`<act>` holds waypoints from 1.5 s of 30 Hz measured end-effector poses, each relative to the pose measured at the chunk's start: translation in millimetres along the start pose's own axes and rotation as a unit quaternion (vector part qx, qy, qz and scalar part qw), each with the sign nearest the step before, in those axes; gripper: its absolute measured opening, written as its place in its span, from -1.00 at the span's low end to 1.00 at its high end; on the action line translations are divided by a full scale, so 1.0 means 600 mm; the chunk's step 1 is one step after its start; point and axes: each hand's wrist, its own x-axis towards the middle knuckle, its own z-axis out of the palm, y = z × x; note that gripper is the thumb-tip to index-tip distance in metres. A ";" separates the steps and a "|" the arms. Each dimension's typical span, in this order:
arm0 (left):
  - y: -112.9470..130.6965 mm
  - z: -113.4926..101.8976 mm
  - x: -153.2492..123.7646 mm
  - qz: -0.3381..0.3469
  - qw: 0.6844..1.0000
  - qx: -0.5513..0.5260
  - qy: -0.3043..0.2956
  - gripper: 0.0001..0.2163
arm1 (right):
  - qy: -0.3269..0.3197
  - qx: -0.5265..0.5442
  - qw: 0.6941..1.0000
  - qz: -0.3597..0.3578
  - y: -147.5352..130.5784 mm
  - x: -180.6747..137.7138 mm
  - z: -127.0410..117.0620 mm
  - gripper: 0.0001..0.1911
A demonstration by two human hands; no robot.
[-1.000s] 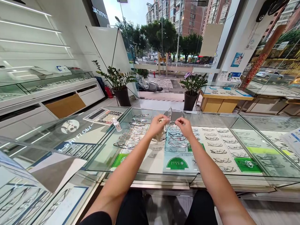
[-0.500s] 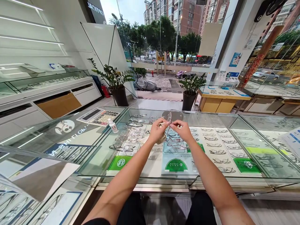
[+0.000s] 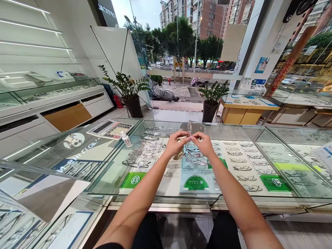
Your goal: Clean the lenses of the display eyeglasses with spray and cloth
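Note:
Above the glass counter, my left hand (image 3: pixel 175 144) and my right hand (image 3: pixel 203 143) meet at the fingertips. Between them they pinch a pair of eyeglasses (image 3: pixel 190 127), held edge-on so that one rim stands up over the fingers. A pale beige cloth (image 3: pixel 177 155) hangs under my left hand, partly hidden by it. To the left stands a small white bottle (image 3: pixel 126 139) on the glass. Under my hands, rows of eyeglass frames (image 3: pixel 194 155) lie inside the display case.
The glass display case (image 3: pixel 166 197) spans the front, its edge near my legs. A calculator-like pad (image 3: pixel 109 129) lies at the left. A dark round object (image 3: pixel 184 127) is behind my hands. Two potted plants (image 3: pixel 133 106) stand beyond the counter by the window.
The eyeglasses have turned slightly and sit a little higher between my fingertips. Both hands stay in nearly the same place, with a small shift of the fingers. The view has shifted slightly.

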 end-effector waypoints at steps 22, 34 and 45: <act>-0.003 0.001 0.001 -0.003 0.999 0.018 0.035 -0.67 | 0.215 -0.160 0.963 -0.026 -0.008 -0.003 -0.024 -0.71; -0.006 0.002 -0.007 -0.013 1.000 0.018 -0.015 -0.69 | 0.245 -0.190 0.947 -0.087 -0.001 0.004 -0.041 -0.57; -0.016 0.012 -0.007 0.013 1.000 0.020 0.004 -0.66 | 0.180 -0.215 0.954 -0.107 0.009 -0.005 -0.005 -0.29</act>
